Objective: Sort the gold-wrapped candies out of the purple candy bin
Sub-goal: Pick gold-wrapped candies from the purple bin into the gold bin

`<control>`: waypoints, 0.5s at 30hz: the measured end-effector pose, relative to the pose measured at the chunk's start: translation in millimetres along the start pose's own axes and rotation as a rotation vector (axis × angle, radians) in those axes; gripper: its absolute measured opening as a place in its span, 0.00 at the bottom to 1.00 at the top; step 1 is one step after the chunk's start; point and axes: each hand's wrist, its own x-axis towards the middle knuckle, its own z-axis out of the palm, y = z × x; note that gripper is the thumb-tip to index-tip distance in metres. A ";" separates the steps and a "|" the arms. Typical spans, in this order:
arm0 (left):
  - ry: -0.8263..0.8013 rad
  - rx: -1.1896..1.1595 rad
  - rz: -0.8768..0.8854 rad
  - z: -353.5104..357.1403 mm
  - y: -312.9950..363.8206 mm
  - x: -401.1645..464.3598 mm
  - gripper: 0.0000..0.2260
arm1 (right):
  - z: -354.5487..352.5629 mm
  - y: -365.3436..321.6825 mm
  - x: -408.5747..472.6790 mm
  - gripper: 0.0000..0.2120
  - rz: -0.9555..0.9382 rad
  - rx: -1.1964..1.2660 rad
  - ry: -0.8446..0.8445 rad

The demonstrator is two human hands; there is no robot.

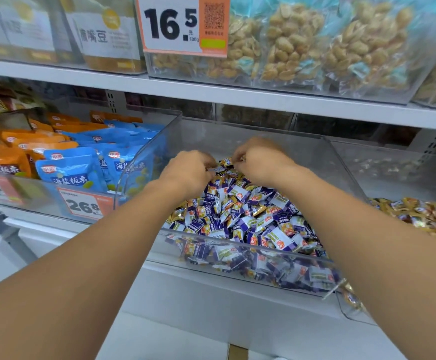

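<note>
Two bare forearms run from the near lower corners toward the middle, converging over a clear bin [250,245] heaped with purple-wrapped candies [261,224]; some gold-wrapped candies [179,213] show among them near the heap's 9 o'clock edge. The left hand [189,168] is knuckles-up at the far end of the heap, fingers curled down; it seems to pinch a small wrapped candy [215,169] at its fingertips, though blur makes the grip uncertain. The right hand [259,158], at 2 o'clock from the left and nearly touching it, is likewise curled, fingertips closed on a purple candy [226,161].

At 3 o'clock of the bin, a neighbouring bin holds gold candies [424,216]. At 9 o'clock lie blue packets [74,170] and orange packets [4,162] behind a price tag [84,205]. Farther up, on the upper shelf [211,94], stand bags of nuts [315,42] and a larger price sign [183,24].
</note>
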 end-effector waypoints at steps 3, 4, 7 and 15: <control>-0.091 0.079 0.045 6.7 4.3 2.0 0.12 | 13.4 1.6 -0.2 0.16 -0.108 -0.307 -0.095; -0.087 0.091 0.045 7.7 3.8 1.5 0.12 | 14.1 1.2 -1.8 0.17 -0.130 -0.377 -0.101; -0.068 0.102 0.019 10.3 -3.6 -0.4 0.12 | 14.9 0.8 -1.3 0.09 -0.171 -0.444 -0.070; -0.049 -0.475 -0.164 0.6 -12.2 -14.3 0.12 | -15.8 -1.7 -0.5 0.19 -0.014 -0.001 -0.105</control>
